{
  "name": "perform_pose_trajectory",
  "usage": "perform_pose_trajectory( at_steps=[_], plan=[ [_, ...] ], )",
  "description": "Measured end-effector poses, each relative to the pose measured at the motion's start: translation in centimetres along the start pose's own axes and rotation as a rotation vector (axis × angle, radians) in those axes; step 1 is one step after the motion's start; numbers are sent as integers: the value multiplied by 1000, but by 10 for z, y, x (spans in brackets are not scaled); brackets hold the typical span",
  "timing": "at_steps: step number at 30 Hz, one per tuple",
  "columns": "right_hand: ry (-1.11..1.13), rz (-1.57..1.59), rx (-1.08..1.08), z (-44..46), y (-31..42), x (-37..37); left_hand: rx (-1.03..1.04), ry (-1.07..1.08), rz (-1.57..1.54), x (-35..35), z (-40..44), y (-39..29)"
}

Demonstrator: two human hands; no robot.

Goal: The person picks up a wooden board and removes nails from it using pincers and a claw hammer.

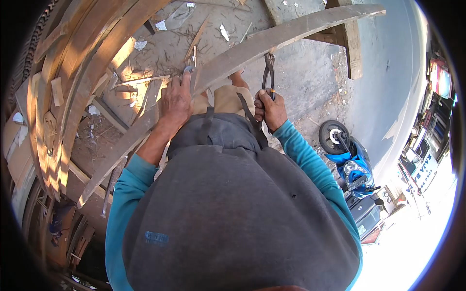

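A long wooden beam (233, 56) runs across in front of me, from the lower left up to the upper right. My right hand (272, 107) is closed round the handles of dark pincers (268, 72), whose jaws are at the beam's near edge. My left hand (177, 99) rests on the beam with its fingers bent over a small metallic thing (188, 70) near the fingertips. What this thing is, and how firmly it is held, is too small to tell.
Curved wooden planks (73, 72) are stacked at the left. A wooden post (352, 48) stands by the beam's right part. Wood scraps (196, 36) litter the ground beyond. A blue motorcycle (354, 167) is at the right, beside a dark vehicle (364, 211).
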State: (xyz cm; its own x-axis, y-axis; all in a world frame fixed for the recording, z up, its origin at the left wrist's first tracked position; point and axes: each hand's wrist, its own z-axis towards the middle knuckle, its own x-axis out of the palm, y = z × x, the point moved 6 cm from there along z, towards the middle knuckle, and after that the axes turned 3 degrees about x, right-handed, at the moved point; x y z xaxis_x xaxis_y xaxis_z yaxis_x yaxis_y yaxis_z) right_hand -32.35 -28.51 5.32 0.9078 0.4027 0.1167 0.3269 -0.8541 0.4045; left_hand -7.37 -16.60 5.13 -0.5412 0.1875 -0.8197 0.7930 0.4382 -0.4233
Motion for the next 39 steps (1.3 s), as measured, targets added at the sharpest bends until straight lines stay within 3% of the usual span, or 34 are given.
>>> perform_pose_trajectory(
  at_steps=[9,13,15,17,19,21,23,27,33,36,39],
  plan=[
    [-224,159,-175,31,-32,34,52,-20,-50,-1,3,1],
    [-180,307,-348,48,-38,63,72,-30,-44,3,5,4],
    [-176,255,-370,41,-30,57,12,40,-67,9,7,12],
    [-162,-113,-428,19,-17,54,12,39,-91,7,7,13],
    [-101,-156,-442,7,-12,40,9,27,-119,7,8,14],
    [13,-55,-416,-6,-1,27,8,8,-35,13,5,13],
    [93,-25,-202,-23,19,11,22,-26,-15,13,2,10],
    [297,-118,3,-30,58,-30,8,-57,59,3,-3,-1],
    [519,-139,113,-15,84,-54,23,-142,119,3,-5,-6],
    [522,-121,145,-8,81,-55,8,-199,270,18,-3,-2],
    [461,-35,147,-4,62,-58,-3,-132,166,12,-3,-5]
  ],
)
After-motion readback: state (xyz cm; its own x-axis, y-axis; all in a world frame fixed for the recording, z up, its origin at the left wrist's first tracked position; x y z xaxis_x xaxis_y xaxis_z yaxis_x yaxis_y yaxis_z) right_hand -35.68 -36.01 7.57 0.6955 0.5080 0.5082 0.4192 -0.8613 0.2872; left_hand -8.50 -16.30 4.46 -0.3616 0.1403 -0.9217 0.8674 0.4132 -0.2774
